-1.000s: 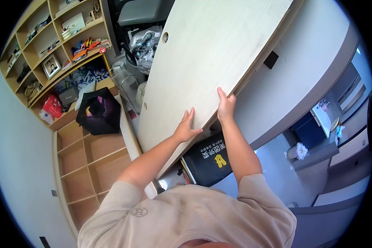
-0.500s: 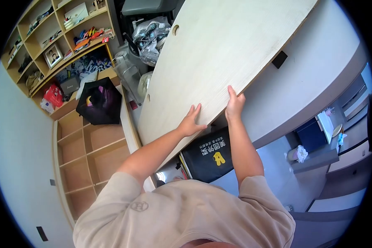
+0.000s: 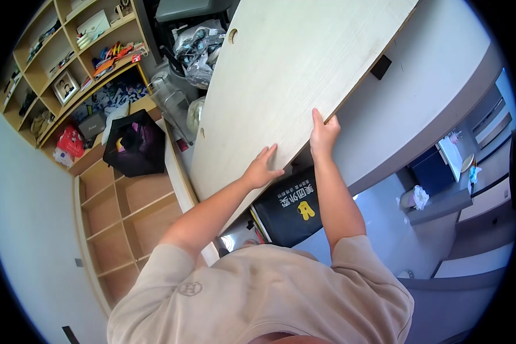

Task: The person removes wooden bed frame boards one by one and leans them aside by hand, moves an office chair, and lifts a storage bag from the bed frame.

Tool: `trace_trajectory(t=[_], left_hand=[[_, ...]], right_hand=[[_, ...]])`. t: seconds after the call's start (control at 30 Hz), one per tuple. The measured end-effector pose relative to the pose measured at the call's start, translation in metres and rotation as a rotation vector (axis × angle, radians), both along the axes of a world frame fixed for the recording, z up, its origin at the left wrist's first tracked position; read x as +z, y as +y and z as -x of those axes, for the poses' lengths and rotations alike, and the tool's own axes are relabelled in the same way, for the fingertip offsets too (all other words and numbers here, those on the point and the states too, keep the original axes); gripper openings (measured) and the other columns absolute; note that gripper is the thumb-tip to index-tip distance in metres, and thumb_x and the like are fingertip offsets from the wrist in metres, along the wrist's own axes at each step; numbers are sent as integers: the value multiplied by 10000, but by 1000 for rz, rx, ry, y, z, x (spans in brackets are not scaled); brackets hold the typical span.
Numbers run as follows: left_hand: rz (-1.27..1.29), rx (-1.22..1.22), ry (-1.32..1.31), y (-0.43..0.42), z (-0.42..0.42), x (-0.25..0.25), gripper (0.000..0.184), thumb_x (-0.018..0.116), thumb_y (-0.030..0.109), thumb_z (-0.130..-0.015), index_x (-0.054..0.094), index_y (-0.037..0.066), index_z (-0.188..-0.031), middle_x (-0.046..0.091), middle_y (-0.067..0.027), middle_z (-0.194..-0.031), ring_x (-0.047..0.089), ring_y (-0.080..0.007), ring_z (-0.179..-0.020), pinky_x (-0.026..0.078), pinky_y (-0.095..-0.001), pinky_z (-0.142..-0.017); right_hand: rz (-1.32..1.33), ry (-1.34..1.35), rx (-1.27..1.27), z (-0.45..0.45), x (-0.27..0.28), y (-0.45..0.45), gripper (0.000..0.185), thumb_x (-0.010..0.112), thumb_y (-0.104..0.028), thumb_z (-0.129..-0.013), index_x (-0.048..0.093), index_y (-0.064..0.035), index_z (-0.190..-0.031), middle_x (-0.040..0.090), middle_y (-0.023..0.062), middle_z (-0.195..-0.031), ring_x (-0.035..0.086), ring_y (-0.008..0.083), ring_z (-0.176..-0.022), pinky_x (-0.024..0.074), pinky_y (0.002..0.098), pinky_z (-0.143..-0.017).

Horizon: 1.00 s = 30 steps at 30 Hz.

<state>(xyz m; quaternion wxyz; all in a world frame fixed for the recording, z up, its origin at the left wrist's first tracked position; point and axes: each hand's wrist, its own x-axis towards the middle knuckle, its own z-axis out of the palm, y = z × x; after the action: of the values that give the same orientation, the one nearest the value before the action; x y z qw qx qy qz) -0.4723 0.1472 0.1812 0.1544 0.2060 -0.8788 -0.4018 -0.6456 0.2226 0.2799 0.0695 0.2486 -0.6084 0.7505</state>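
Note:
A large pale wooden panel (image 3: 281, 74) with two holes near its far long edge leans across the middle of the view. My left hand (image 3: 262, 167) lies on the panel's face near its lower end, fingers spread. My right hand (image 3: 325, 135) grips the panel's near long edge, thumb on the face and the other fingers curled behind, mostly hidden. Below the panel, between my forearms, is a black bag (image 3: 286, 212) with white lettering and a yellow figure.
A wooden frame with compartments (image 3: 129, 215) lies at the left, a black umbrella-like object (image 3: 135, 143) on it. Shelves (image 3: 57, 60) with small items stand beyond. Plastic-wrapped things (image 3: 199, 54) lie behind the panel. A grey-white wall (image 3: 407, 114) rises at right, a bin (image 3: 408, 199) farther off.
The view shifts a little between frames. My right hand sits slightly farther up the panel's edge than a second ago. The panel's near edge looks thinner than in the earliest frame.

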Motion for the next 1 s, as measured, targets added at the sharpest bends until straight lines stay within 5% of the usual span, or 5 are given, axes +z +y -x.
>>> trace_trajectory(t=[0.23,0.3,0.7,0.8,1.0], left_hand=[[18,-41,9,0,-3,-3,795,720,330,-785,324,133,-1445,340,-259,-1436,445,-367,-1245,365,-383,-1051],[-63,-89,22,-2,-4,0,788,701,362,-790,326,141,-1446,304,-277,-1452,342,-399,-1333,312,-395,-1093],[51,74,81,-23,-52,-3,700,695,294,-808,385,103,-1406,427,-217,-1376,462,-346,-1220,398,-383,-1018],[44,175,102,-36,-90,-3,699,695,295,-807,388,97,-1403,434,-210,-1372,472,-342,-1204,403,-380,-1011],[14,519,113,-44,-230,-22,691,695,301,-810,396,97,-1398,455,-194,-1361,502,-326,-1168,416,-375,-996]], right_hand=[[-583,172,-164,-3,38,32,426,683,-346,-825,591,55,-716,618,242,-680,618,405,-676,481,437,-644],[-664,179,-150,0,44,36,446,668,-374,-830,608,55,-726,630,238,-693,630,403,-698,487,437,-660],[-1327,395,-290,-12,82,42,489,527,-478,-890,681,-21,-809,670,217,-829,644,390,-823,507,453,-753],[-1324,488,-195,-66,89,30,451,515,-448,-903,663,-46,-765,669,187,-799,641,378,-797,505,450,-715],[-1114,675,442,-192,16,-35,322,592,-355,-871,627,-54,-763,656,152,-738,629,355,-728,496,439,-671]])
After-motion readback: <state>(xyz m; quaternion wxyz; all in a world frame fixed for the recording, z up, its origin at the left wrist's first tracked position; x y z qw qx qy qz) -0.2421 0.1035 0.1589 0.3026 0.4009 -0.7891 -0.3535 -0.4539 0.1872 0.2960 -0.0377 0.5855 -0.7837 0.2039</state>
